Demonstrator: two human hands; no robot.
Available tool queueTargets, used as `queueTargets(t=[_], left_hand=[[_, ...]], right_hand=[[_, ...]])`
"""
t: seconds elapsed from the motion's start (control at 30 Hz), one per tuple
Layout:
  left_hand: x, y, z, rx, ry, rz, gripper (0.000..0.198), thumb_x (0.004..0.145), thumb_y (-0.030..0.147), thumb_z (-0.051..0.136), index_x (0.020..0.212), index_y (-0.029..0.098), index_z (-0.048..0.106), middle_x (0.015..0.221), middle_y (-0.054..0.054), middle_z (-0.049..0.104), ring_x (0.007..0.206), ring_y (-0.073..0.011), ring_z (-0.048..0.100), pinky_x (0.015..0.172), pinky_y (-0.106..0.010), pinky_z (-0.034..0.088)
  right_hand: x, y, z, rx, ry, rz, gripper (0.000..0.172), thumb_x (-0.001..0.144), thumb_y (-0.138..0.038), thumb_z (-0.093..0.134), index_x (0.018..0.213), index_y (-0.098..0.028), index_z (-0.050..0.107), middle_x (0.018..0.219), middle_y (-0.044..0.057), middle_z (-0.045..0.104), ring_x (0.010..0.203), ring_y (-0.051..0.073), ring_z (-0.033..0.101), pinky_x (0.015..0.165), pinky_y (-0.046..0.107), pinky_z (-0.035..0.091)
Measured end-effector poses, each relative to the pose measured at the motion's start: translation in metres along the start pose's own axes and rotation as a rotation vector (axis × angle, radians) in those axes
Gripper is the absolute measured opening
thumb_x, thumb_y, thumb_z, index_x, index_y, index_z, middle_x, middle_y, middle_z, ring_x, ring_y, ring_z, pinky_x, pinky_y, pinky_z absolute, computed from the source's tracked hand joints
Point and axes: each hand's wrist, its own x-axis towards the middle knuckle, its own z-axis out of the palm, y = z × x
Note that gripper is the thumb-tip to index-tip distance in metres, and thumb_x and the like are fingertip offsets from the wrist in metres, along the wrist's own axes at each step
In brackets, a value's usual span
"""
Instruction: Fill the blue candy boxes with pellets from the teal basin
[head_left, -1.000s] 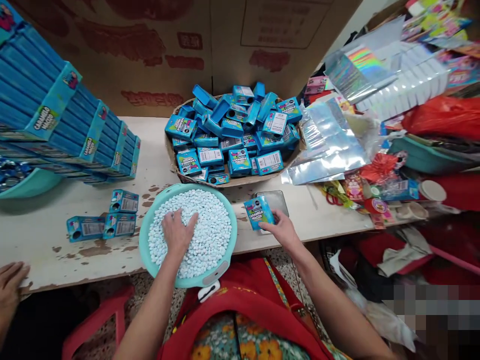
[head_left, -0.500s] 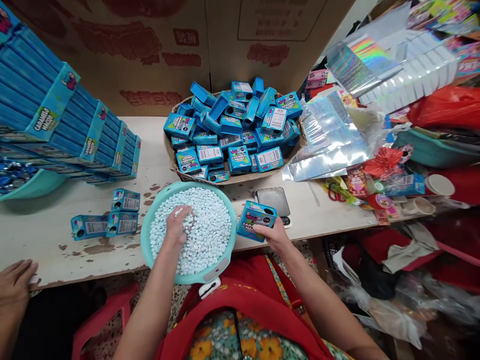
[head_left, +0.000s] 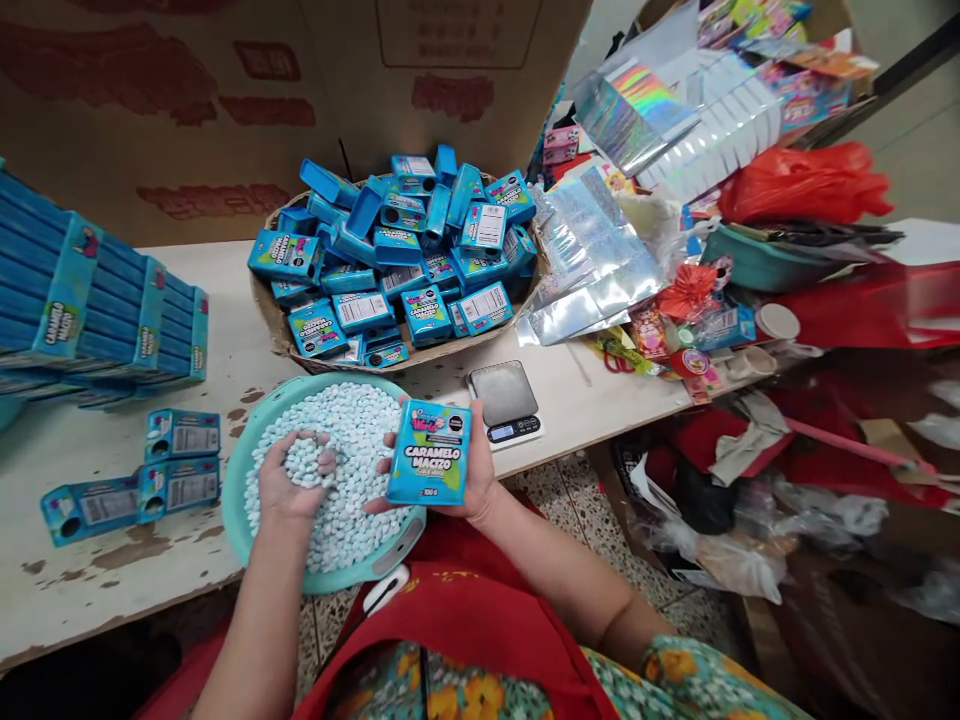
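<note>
"Firstly, what is the state of the left hand (head_left: pixel 280 492)?"

"Its fingers are curled into a half-closed cup, palm upward, and contain a heap of candies (head_left: pixel 306 462). The bowl (head_left: pixel 235 500) is directly below these fingers. More candies fill it, mainly below and to the right of them."

"And the right hand (head_left: pixel 482 478)?"

"It supports one box (head_left: pixel 429 458) from behind. The thumb lies along the right edge; the fingers are spread, and their tips project past the left edge, over the candies. The printed face, marked CARAMELO MACIZO, is turned up toward the viewer."

"Where is the box relative to the left fingers?"

"To their right, near but apart, above the right side of the bowl. Whether its top end is open is not discernible."

"Which items surround the fingers?"

"The scale (head_left: pixel 504 393) rests on the table (head_left: pixel 229 275), just beyond the right thumb and to its right. The tray (head_left: pixel 271 335), heaped with blue cartons (head_left: pixel 360 308), is beyond both sets of fingers. Three packs (head_left: pixel 182 487) lie left of the left fingers; the stack (head_left: pixel 112 300) rises beyond those. Silvery sheets (head_left: pixel 592 250) lie beyond the scale, farther right."
</note>
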Motion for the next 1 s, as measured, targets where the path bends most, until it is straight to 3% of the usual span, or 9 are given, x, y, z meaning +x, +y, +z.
queueTargets(t=[0.13,0.23,0.33,0.4,0.53,0.63,0.73,0.83,1.0], left_hand=[[0.002,-0.001,-0.002,-0.047,-0.023,-0.021,0.011,0.073,0.022,0.056,0.081,0.017,0.05,0.072,-0.003,0.056,0.052,-0.012,0.05,0.042,-0.02,0.04],[0.003,-0.003,-0.001,-0.104,-0.068,-0.036,0.01,0.072,0.021,0.055,0.077,0.017,0.048,0.066,-0.002,0.052,0.047,-0.0109,0.048,0.039,-0.018,0.037],[0.001,-0.004,0.002,-0.144,0.001,-0.066,0.01,0.07,0.02,0.055,0.075,0.017,0.046,0.065,-0.002,0.054,0.048,-0.0114,0.051,0.038,-0.017,0.036],[-0.004,-0.002,0.005,-0.16,0.033,-0.086,0.01,0.069,0.019,0.055,0.075,0.017,0.046,0.064,-0.002,0.054,0.046,-0.0111,0.05,0.036,-0.016,0.035],[-0.028,0.01,0.018,-0.186,-0.001,-0.053,0.01,0.072,0.022,0.056,0.074,0.017,0.047,0.058,0.0,0.052,0.041,-0.01,0.046,0.035,-0.017,0.033],[-0.055,0.024,0.037,-0.194,-0.088,0.064,0.012,0.073,0.025,0.058,0.074,0.017,0.049,0.058,0.0,0.053,0.041,-0.0097,0.047,0.035,-0.017,0.032],[-0.073,0.032,0.058,-0.177,-0.111,0.264,0.017,0.07,0.028,0.063,0.072,0.016,0.052,0.062,-0.001,0.056,0.047,-0.0107,0.052,0.04,-0.019,0.039],[-0.073,0.031,0.07,-0.138,-0.033,0.451,0.022,0.065,0.03,0.068,0.07,0.015,0.052,0.064,0.0,0.057,0.055,-0.0133,0.058,0.05,-0.023,0.047],[-0.065,0.025,0.07,-0.084,0.118,0.652,0.026,0.066,0.034,0.069,0.066,0.016,0.05,0.056,0.004,0.052,0.05,-0.0121,0.054,0.051,-0.025,0.046]], right_hand=[[0.006,0.015,-0.008,0.029,-0.048,0.149,0.089,0.068,-0.091,0.033,0.119,-0.02,0.054,0.103,0.011,0.066,0.09,0.029,0.061,0.081,0.055,0.047],[0.007,0.021,-0.016,0.025,-0.055,0.18,0.095,0.055,-0.095,0.042,0.111,-0.02,0.057,0.097,0.009,0.066,0.076,0.021,0.058,0.07,0.042,0.05],[0.006,0.016,-0.019,-0.039,0.031,0.179,0.088,0.045,-0.089,0.061,0.098,-0.019,0.061,0.091,0.007,0.066,0.068,0.017,0.055,0.062,0.032,0.047],[0.006,0.009,-0.018,-0.162,0.16,0.106,0.073,0.046,-0.075,0.076,0.091,-0.019,0.062,0.083,0.003,0.066,0.066,0.016,0.055,0.063,0.03,0.047],[0.012,-0.006,-0.006,-0.654,0.35,-0.221,0.054,0.053,-0.045,0.087,0.095,-0.022,0.062,0.083,-0.001,0.065,0.074,0.017,0.058,0.072,0.03,0.046],[0.021,-0.004,0.009,-1.159,0.381,-0.369,0.047,0.059,-0.039,0.084,0.097,-0.022,0.063,0.087,0.0,0.065,0.079,0.02,0.059,0.074,0.033,0.046],[0.036,0.013,0.022,-1.548,0.31,-0.552,0.039,0.066,-0.037,0.081,0.097,-0.021,0.064,0.094,0.004,0.064,0.09,0.024,0.058,0.082,0.037,0.044],[0.05,0.03,0.029,-1.76,0.224,-0.69,0.035,0.07,-0.033,0.079,0.099,-0.021,0.063,0.097,0.005,0.065,0.095,0.025,0.056,0.086,0.039,0.042],[0.056,0.039,0.034,-1.907,0.169,-0.699,0.031,0.072,-0.023,0.076,0.099,-0.019,0.061,0.097,0.006,0.065,0.094,0.027,0.056,0.083,0.04,0.042]])
